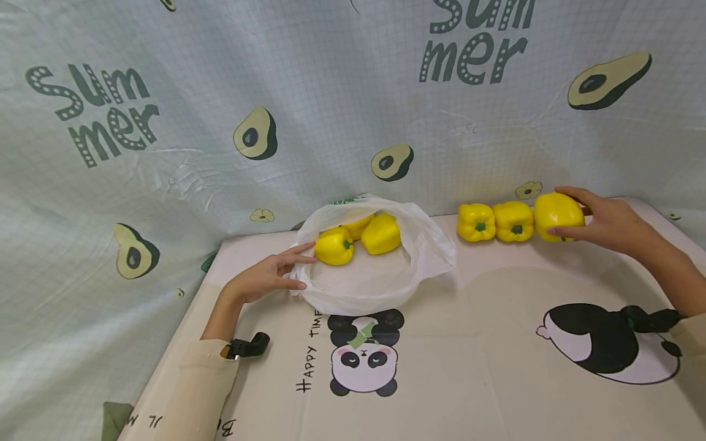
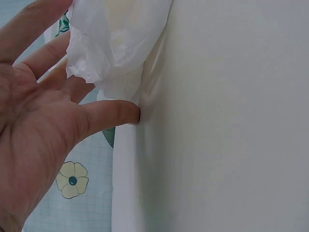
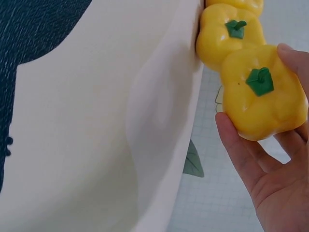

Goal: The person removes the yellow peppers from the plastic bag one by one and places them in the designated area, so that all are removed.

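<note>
My right hand (image 1: 612, 223) grips a yellow bell pepper (image 1: 558, 215) with a green stem, thumb on one side and fingers on the other. In the right wrist view that pepper (image 3: 265, 96) sits against its neighbour (image 3: 229, 36). At the bag's left rim, my left hand (image 1: 270, 272) has its fingers extended and touching the white plastic bag (image 1: 436, 254). The left wrist view shows the thumb apart from the bag film (image 2: 120, 43). Inside the wide bag mouth lie two yellow bell peppers, one at left (image 1: 334, 246) and one at right (image 1: 382, 234), with a longer yellow thing (image 1: 358, 228) partly hidden behind.
Two more yellow bell peppers, one (image 1: 476, 222) beside the other (image 1: 514, 221), stand in a row left of the held one. A pale tablecloth (image 1: 469, 367) with panda prints covers the table. Behind it hangs a curtain (image 1: 331, 92) printed with avocados.
</note>
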`<action>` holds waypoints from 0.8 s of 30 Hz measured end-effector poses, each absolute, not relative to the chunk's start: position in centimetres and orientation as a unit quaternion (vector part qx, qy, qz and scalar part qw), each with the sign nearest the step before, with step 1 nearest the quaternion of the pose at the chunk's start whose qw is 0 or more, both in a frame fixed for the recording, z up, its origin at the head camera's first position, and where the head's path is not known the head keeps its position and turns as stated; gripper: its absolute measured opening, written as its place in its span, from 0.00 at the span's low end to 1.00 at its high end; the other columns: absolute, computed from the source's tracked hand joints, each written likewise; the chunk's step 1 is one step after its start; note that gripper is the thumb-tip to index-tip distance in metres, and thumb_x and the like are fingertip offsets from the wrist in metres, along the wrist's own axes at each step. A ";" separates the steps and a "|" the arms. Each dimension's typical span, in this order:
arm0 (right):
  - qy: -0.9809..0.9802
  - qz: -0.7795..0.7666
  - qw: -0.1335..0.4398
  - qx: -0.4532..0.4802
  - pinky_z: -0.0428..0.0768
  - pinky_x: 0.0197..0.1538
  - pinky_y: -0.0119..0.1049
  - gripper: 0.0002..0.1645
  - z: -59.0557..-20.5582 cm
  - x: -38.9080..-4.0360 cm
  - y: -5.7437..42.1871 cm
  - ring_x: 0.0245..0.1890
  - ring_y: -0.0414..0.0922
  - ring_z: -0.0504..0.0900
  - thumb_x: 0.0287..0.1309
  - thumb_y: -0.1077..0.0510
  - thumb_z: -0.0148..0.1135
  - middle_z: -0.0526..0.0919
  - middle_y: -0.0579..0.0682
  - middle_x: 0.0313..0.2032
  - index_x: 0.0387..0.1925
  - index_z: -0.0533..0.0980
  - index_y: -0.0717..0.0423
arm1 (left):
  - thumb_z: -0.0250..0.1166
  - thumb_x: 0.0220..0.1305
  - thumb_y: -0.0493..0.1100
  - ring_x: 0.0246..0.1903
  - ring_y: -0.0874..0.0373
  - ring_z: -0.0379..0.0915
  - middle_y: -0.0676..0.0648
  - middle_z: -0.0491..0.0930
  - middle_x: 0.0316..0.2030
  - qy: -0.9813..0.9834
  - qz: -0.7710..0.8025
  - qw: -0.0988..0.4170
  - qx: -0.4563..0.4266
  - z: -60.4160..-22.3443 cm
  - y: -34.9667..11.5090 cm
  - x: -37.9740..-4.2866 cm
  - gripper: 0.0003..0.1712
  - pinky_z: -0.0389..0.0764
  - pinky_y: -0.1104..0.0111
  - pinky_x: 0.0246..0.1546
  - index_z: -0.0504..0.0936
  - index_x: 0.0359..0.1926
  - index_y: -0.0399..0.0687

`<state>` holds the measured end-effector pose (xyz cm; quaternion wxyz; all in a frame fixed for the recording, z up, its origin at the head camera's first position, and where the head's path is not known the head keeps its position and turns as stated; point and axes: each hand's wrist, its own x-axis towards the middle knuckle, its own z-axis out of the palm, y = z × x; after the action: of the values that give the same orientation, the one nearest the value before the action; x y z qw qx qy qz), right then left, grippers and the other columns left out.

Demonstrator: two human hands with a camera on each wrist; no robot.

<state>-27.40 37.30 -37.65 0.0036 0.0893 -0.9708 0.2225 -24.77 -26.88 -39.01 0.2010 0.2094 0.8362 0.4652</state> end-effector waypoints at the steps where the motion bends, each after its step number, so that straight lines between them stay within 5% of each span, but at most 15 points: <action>1: -0.971 0.222 0.004 0.088 0.70 0.54 0.75 0.58 -37.6 -27.4 37.3 0.58 0.75 0.67 0.60 0.37 0.68 0.64 0.79 0.63 0.78 0.51 0.60 | 0.74 0.61 0.38 0.80 0.46 0.36 0.50 0.48 0.81 0.836 0.465 0.201 0.210 -39.0 -26.9 -24.8 0.35 0.44 0.47 0.77 0.74 0.68 0.37; 24: -0.972 0.215 -0.012 0.090 0.71 0.53 0.72 0.59 -37.4 -28.3 37.0 0.59 0.75 0.67 0.60 0.34 0.67 0.65 0.78 0.64 0.78 0.51 0.60 | 0.73 0.62 0.38 0.80 0.46 0.35 0.50 0.47 0.81 0.833 0.469 0.204 0.211 -38.9 -26.7 -24.7 0.35 0.44 0.47 0.77 0.74 0.68 0.37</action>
<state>-28.28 36.97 -37.38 -0.0120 0.0895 -0.9724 0.2152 -24.71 -26.73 -38.87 0.2036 0.2106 0.8330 0.4693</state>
